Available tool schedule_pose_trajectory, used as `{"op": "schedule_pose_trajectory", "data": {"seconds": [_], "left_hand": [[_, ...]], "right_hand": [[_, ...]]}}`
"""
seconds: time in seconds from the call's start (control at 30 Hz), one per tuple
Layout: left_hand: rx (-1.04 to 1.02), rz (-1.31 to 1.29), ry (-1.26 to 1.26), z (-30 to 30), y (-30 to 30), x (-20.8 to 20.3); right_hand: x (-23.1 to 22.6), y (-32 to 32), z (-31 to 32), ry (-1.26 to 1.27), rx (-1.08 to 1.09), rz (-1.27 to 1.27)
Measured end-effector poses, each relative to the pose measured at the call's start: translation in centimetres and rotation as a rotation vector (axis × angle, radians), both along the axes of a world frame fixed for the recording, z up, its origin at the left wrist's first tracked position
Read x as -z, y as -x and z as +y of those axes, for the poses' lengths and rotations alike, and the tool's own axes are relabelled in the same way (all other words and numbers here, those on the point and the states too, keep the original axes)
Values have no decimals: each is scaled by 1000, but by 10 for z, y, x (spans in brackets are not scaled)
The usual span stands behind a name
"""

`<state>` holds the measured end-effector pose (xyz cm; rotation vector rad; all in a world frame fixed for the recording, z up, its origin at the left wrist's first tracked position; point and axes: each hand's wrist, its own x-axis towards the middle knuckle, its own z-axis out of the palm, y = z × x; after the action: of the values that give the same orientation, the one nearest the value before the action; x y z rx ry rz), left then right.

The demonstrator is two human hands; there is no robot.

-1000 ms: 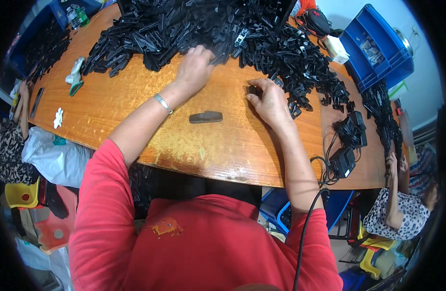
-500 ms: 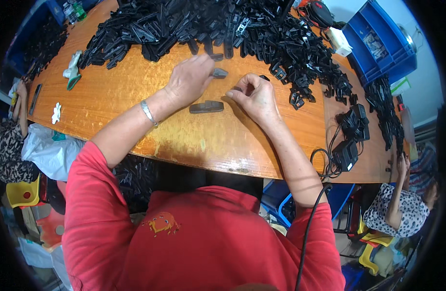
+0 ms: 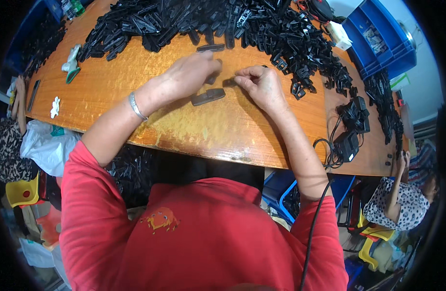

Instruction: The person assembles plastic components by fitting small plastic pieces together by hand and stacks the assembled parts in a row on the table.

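My left hand (image 3: 186, 75), with a silver bracelet on its wrist, is closed over a dark plastic piece (image 3: 214, 76) that mostly hides under its slightly blurred fingers. Facing it, my right hand (image 3: 265, 89) pinches a small black plastic part (image 3: 230, 82) between thumb and forefinger. The two held pieces are close together but apart. Just nearer to me, a long black plastic clip-like part (image 3: 208, 97) lies on the wooden table (image 3: 194, 136). Beyond my left fingers another long black part (image 3: 210, 47) lies near the pile.
A large heap of black plastic parts (image 3: 150, 24) spans the far side. To the right are black power adapters (image 3: 346, 145) with cables and a blue bin (image 3: 378, 43). A white glove (image 3: 71, 59) lies left. One co-worker (image 3: 397, 203) sits right, another (image 3: 9, 150) left.
My left hand has lowered slightly toward me. The right hand has shifted a little right, and the small part in its pinch now shows more. The view has tilted a little.
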<state>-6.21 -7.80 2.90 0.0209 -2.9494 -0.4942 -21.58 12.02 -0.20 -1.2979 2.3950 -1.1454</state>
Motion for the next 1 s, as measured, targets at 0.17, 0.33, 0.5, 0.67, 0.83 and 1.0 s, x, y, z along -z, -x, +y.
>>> {"op": "schedule_pose_trajectory", "data": {"seconds": [0.17, 0.33, 0.5, 0.67, 0.83, 1.0], "left_hand": [[19, 130, 131, -4, 2, 7], [9, 250, 165, -9, 0, 12], [-26, 372, 0, -17, -8, 24], [-116, 266, -119, -31, -19, 38], [-103, 292, -182, -33, -19, 46], [-87, 307, -259, -32, -14, 46]], "right_hand": [[-12, -5, 4, -115, -48, 101], [-27, -21, -2, -175, -90, 256], [-17, -27, -7, -224, -67, 406], [-12, -26, -19, -45, -73, 370], [-7, -26, -29, -58, -138, 429], [-1, -12, -36, 28, -226, 451]]}}
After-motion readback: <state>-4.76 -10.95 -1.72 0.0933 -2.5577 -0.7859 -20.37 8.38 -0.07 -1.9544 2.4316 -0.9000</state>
